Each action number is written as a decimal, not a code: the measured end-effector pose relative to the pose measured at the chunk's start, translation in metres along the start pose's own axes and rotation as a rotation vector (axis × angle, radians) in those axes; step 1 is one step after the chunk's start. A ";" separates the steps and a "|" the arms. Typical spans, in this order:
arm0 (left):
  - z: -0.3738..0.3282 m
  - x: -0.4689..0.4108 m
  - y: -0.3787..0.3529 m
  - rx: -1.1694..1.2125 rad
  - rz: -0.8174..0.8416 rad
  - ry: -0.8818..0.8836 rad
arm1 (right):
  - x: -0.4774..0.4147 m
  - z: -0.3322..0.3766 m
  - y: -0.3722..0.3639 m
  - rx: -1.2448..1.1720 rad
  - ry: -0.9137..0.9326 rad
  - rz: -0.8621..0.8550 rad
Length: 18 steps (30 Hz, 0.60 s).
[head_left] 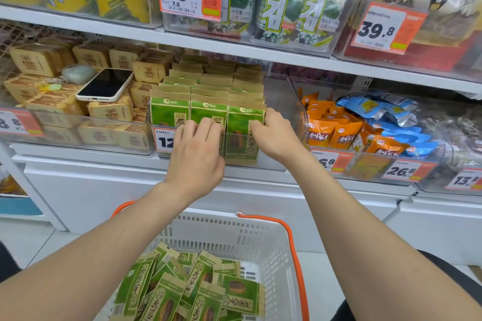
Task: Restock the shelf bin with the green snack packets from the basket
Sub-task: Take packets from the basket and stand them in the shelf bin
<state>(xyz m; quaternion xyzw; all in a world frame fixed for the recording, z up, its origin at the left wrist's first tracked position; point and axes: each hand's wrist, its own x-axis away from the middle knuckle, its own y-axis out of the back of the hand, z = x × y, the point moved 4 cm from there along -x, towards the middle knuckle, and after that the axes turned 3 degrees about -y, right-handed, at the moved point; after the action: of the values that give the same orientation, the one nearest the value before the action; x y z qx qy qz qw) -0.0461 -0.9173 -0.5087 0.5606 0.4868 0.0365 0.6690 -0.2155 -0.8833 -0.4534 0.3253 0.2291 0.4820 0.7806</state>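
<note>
I have both hands up at the clear plastic shelf bin (284, 101), which I take as my landmark. My left hand (198, 154) lies against the bin's front with its fingers curled over the tops of the front-row green snack packets (208, 112); I cannot tell whether it pinches one or only presses them straight. My right hand (271, 133) sits at the right end of that front row, fingers hooked around the edge of the last packet, seemingly grasping or squaring it. The packets stand upright in three neat columns inside the bin, running back toward its rear. More of them lie loose and jumbled in the white basket (260, 242) with orange handles, below and in front of the bin. They look like flat pouches, matte kraft paper along the top seal with a printed green face: light, I judge, and somewhat stiff at the sealed edges but pliable in the middle, so likely to bend if squeezed. The paper should give decent friction. I would take them by the top seal or pinch a few together by their side edges. A phone (104, 85) rests on tan boxed goods left of the bin; glossy orange pouches (328, 133) sit right of it.
</note>
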 end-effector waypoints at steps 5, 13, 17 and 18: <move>-0.002 0.002 0.001 -0.006 -0.002 -0.008 | 0.002 0.002 -0.005 0.011 -0.094 0.084; 0.001 0.006 0.001 -0.003 0.008 -0.077 | -0.003 -0.011 -0.008 0.231 -0.064 0.105; 0.001 0.024 -0.005 -0.052 -0.056 -0.102 | 0.019 -0.017 -0.032 0.392 0.042 -0.316; 0.002 0.029 -0.007 -0.096 -0.063 -0.110 | 0.025 -0.020 -0.037 0.366 0.077 -0.433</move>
<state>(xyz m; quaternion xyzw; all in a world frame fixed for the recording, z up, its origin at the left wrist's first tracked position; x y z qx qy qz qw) -0.0334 -0.9037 -0.5326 0.5132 0.4644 0.0077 0.7217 -0.1958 -0.8672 -0.4953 0.3858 0.4059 0.2669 0.7843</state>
